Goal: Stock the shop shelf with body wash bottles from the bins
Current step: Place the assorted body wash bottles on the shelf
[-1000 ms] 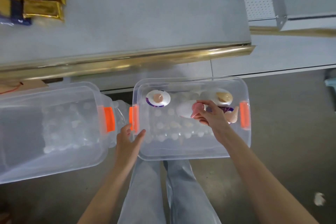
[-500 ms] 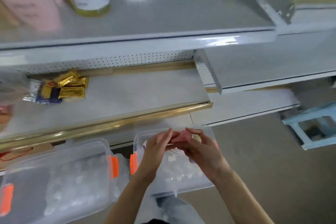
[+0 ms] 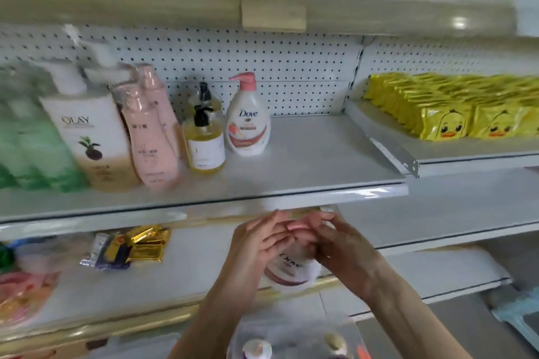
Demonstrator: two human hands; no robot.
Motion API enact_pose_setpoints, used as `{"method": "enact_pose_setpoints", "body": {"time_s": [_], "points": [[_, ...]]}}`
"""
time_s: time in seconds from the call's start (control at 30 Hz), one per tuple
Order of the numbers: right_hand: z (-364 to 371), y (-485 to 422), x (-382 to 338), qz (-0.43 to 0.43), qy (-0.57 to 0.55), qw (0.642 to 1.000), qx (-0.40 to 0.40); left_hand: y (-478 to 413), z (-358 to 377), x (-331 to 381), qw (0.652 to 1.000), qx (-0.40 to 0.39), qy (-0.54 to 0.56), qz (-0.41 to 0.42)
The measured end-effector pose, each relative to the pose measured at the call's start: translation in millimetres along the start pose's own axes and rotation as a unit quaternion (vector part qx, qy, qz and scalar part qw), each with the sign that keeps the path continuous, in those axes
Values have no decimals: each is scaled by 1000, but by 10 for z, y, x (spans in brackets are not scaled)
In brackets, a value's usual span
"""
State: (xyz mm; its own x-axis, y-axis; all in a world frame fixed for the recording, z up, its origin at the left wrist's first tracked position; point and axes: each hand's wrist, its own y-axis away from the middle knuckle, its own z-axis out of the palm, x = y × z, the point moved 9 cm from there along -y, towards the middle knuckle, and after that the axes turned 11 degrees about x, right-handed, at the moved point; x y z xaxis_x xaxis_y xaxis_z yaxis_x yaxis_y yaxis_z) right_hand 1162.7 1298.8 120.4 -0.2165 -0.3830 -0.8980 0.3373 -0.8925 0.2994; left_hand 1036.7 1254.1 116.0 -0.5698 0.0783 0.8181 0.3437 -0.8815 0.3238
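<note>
Your left hand [image 3: 262, 245] and right hand [image 3: 345, 252] both grip one Dove bottle [image 3: 291, 269], pump uppermost, just below the shelf [image 3: 315, 166] edge.

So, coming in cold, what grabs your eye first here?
The left hand and right hand, low in the middle, together hold a white Dove bottle just below the front edge of the shelf. Above, a matching pump bottle stands on that shelf with bare board to its right. Bright yellow duck packs fill the neighbouring shelf at far right.
</note>
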Motion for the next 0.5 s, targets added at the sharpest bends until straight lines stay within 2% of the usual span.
{"method": "enact_pose_setpoints", "body": {"time_s": [0.17,0.37,0.5], "points": [[377,-295,-699,-17,18,999,-49,-148,286,682,996,-30,83,1],[696,-679,-1115,-14,38,998,-37,-343,421,1237,990,-8,136,20],[936,-769,-1367,-29,47,995,-79,-469,448,1470,987,-4,152,41]]}}
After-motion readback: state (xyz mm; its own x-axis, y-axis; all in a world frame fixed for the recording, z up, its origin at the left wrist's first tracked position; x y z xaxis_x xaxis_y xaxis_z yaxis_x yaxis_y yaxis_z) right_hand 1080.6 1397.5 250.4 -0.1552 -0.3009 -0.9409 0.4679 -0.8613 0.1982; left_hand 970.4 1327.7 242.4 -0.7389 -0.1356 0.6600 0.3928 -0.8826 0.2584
